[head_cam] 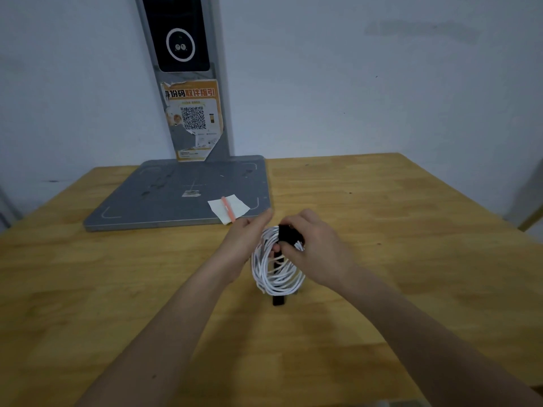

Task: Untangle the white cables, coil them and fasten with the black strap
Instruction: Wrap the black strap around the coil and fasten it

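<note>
The single head-worn camera is looking forward and down from the near edge of the wooden tabletop (411,230), facing the far edge and the pale wall (352,83) behind it. It is sitting close above the table, with both forearms reaching in from the bottom of the wide-angle picture. The far left and far right corners are bending inward. A grey scanner stand (182,195) is rising at the far edge, left of centre.

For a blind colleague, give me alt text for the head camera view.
Two hands hold a coil of white cables above a wooden table; the right hand wraps a black strap around it while the left hand steadies it.
</note>
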